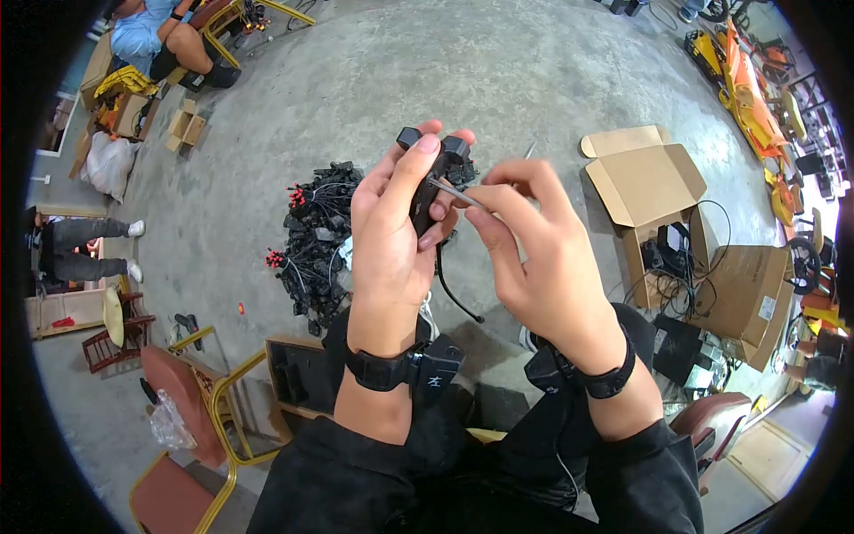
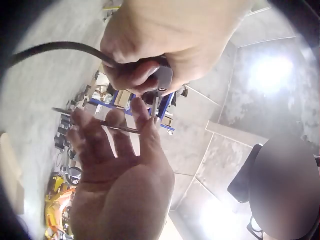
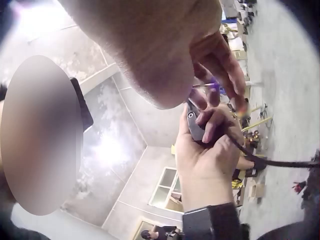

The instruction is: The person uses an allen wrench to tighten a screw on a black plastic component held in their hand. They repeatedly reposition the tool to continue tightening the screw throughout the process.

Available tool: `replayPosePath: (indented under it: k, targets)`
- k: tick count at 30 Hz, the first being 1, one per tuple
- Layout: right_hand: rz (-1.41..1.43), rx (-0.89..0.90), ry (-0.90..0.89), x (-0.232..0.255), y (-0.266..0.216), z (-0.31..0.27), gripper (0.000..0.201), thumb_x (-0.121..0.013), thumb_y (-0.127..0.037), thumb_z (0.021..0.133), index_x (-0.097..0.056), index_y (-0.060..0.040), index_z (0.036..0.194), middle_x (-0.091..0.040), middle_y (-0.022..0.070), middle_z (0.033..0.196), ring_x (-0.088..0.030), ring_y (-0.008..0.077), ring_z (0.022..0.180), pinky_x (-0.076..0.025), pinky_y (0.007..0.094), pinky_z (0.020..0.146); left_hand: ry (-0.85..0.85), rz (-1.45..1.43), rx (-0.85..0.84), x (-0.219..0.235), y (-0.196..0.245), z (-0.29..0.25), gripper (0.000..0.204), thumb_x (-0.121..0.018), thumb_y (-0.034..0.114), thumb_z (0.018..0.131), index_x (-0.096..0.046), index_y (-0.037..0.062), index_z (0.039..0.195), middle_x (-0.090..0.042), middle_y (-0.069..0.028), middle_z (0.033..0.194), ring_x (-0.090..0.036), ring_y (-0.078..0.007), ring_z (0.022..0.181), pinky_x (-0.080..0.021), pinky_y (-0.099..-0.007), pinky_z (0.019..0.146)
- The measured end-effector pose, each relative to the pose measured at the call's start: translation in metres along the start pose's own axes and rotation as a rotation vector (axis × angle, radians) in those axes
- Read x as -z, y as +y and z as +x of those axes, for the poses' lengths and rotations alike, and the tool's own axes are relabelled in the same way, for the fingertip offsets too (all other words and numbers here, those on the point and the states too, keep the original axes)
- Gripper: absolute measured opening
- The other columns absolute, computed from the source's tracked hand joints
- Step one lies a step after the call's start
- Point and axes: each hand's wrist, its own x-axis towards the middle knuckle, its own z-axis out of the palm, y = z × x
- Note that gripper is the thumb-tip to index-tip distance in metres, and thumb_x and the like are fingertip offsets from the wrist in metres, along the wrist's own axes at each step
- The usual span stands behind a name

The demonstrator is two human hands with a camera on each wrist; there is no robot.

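My left hand (image 1: 391,209) grips a small black device (image 1: 423,203) with a black cable (image 1: 442,283) hanging from its lower end. A screw (image 2: 162,89) shows in the device's end face in the left wrist view. My right hand (image 1: 543,254) pinches a thin metal L-shaped hex key (image 1: 458,193) between thumb and fingers. One arm of the key points at the device, its tip right at the casing; the other runs back across the right fingers in the left wrist view. Left fingers curl round the casing and hide much of it.
Below on the concrete floor lies a pile of black parts (image 1: 311,254) with red-tipped wires. An open cardboard box (image 1: 636,182) with cables stands at right, beside another carton (image 1: 743,294). Chairs (image 1: 182,400) are at lower left. A seated person (image 1: 165,44) is at upper left.
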Motion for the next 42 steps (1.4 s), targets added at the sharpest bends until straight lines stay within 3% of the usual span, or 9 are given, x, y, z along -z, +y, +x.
replayPosePath:
  k: [2,6,21,27,29,35,39,41,42]
  targets:
    - [0.419,-0.458,-0.209,0.006,-0.007,-0.001,0.010,-0.058,-0.006,0.090,-0.063,-0.0027,0.098,-0.062,0.0168,0.081,-0.062,0.0368,0.073,-0.050,0.0399,0.064,-0.026,-0.024,-0.018,0.001,-0.001,0.000,0.029,-0.062,0.020,0.093,-0.056,0.0027,0.116,-0.066,-0.0135,0.107,-0.046,-0.0046,0.057,-0.033,-0.0168,0.042]
    - [0.441,-0.565,-0.279,0.012,-0.013,0.003,0.008,-0.057,-0.007,0.091,-0.062,-0.0020,0.095,-0.064,0.0174,0.081,-0.063,0.0370,0.073,-0.050,0.0397,0.063,-0.012,-0.035,-0.002,0.000,0.000,0.000,0.030,-0.062,0.020,0.093,-0.056,0.0027,0.116,-0.066,-0.0130,0.107,-0.046,-0.0048,0.058,-0.032,-0.0168,0.042]
    - [-0.116,0.033,-0.126,0.003,0.007,-0.002,0.016,-0.066,-0.007,0.080,-0.066,-0.0084,0.096,-0.056,0.0099,0.093,-0.060,0.0274,0.087,-0.050,0.0389,0.070,0.013,0.065,0.020,0.001,0.000,0.000,0.029,-0.063,0.021,0.092,-0.058,0.0024,0.114,-0.067,-0.0109,0.103,-0.045,-0.0033,0.058,-0.033,-0.0156,0.042]
    - [0.223,-0.330,-0.269,0.013,-0.006,0.002,0.007,-0.060,-0.010,0.089,-0.063,-0.0043,0.091,-0.055,0.0131,0.084,-0.063,0.0241,0.066,-0.050,0.0358,0.059,0.027,0.134,-0.001,-0.004,0.000,-0.002,0.028,-0.064,0.021,0.092,-0.058,0.0024,0.112,-0.068,-0.0107,0.101,-0.046,-0.0033,0.056,-0.033,-0.0150,0.042]
    - [0.740,-0.838,-0.413,0.018,-0.011,0.007,0.019,-0.051,-0.019,0.098,-0.058,-0.0017,0.094,-0.056,0.0125,0.080,-0.063,0.0205,0.054,-0.049,0.0320,0.047,0.006,0.149,-0.030,-0.003,-0.002,-0.001,0.028,-0.064,0.021,0.092,-0.058,0.0021,0.113,-0.068,-0.0115,0.101,-0.047,-0.0032,0.055,-0.033,-0.0149,0.043]
    - [1.575,-1.116,-0.418,0.020,-0.012,0.009,0.030,-0.040,-0.030,0.104,-0.049,-0.0011,0.103,-0.057,0.0085,0.080,-0.065,0.0205,0.054,-0.048,0.0242,0.037,-0.021,0.090,-0.007,-0.006,-0.001,-0.004,0.028,-0.062,0.019,0.092,-0.058,0.0015,0.114,-0.068,-0.0128,0.102,-0.049,-0.0030,0.055,-0.034,-0.0151,0.043]
    - [1.338,-1.027,-0.394,0.006,-0.011,0.002,0.024,-0.048,-0.025,0.101,-0.052,-0.0017,0.098,-0.059,0.0105,0.085,-0.065,0.0224,0.058,-0.049,0.0278,0.041,-0.005,0.067,-0.011,-0.007,-0.002,-0.003,0.028,-0.062,0.018,0.092,-0.058,0.0015,0.113,-0.068,-0.0125,0.102,-0.048,-0.0029,0.054,-0.034,-0.0153,0.043]
    - [0.371,-0.231,-0.179,-0.005,-0.005,-0.009,0.016,-0.057,-0.018,0.095,-0.054,-0.0026,0.096,-0.058,0.0104,0.085,-0.065,0.0246,0.064,-0.051,0.0326,0.048,-0.028,0.059,0.000,-0.005,-0.003,-0.002,0.028,-0.061,0.019,0.092,-0.059,0.0016,0.113,-0.068,-0.0119,0.102,-0.048,-0.0025,0.054,-0.033,-0.0154,0.043]
    - [0.150,-0.192,-0.185,0.000,-0.012,-0.004,0.013,-0.062,-0.014,0.089,-0.056,-0.0036,0.093,-0.054,0.0101,0.081,-0.063,0.0261,0.070,-0.051,0.0361,0.054,-0.028,0.058,-0.001,-0.005,-0.003,-0.002,0.028,-0.061,0.019,0.092,-0.059,0.0016,0.113,-0.068,-0.0119,0.102,-0.048,-0.0025,0.054,-0.033,-0.0154,0.043]
